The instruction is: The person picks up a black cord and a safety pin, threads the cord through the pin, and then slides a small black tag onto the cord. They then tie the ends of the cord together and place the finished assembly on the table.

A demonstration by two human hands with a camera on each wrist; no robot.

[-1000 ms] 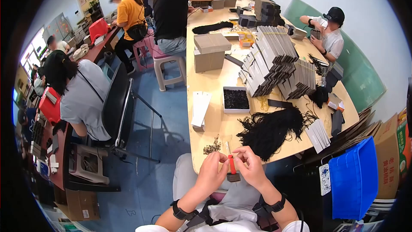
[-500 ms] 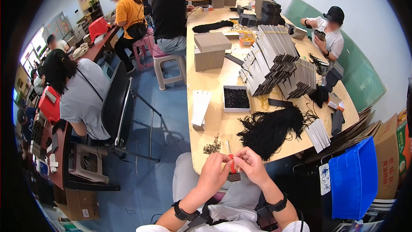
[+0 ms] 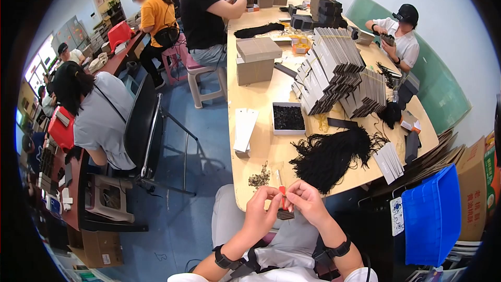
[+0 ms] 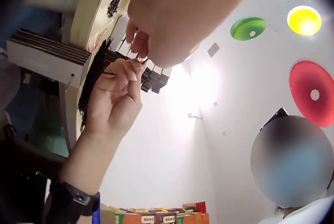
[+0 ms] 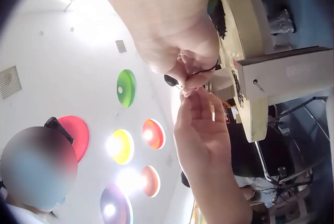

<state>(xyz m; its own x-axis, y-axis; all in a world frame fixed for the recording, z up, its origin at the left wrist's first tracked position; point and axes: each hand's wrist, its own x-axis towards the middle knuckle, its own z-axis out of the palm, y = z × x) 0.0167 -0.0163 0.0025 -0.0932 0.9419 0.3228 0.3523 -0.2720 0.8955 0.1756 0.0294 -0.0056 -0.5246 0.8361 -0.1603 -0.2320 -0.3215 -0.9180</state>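
In the head view my left hand (image 3: pixel 261 211) and right hand (image 3: pixel 307 204) meet fingertip to fingertip above my lap, at the table's near edge. A thin dark cord (image 5: pixel 204 70) runs through the right hand's fingers, a small black oval piece (image 5: pixel 170 80) beside them. Both hands pinch at the cord, and the left fingertips touch the right ones. Between the hands shows a small red strip (image 3: pixel 283 196), partly covered by fingers. Just below sits a stack of grey cards (image 3: pixel 285 214), each wrist view showing a hole (image 5: pixel 256 83) near its end.
On the table (image 3: pixel 250 94) lie a heap of black cords (image 3: pixel 329 159), a white box of small black pieces (image 3: pixel 288 117), a metal chain-like pile (image 3: pixel 259 176), white cards (image 3: pixel 244 130) and tall stacks of cards (image 3: pixel 334 73). A blue bin (image 3: pixel 432 216) stands at right.
My right fingers have come in against the left ones over the red strip, which shows less upright now. The stack stays in place. Across the room, the person in black has drawn an arm back.
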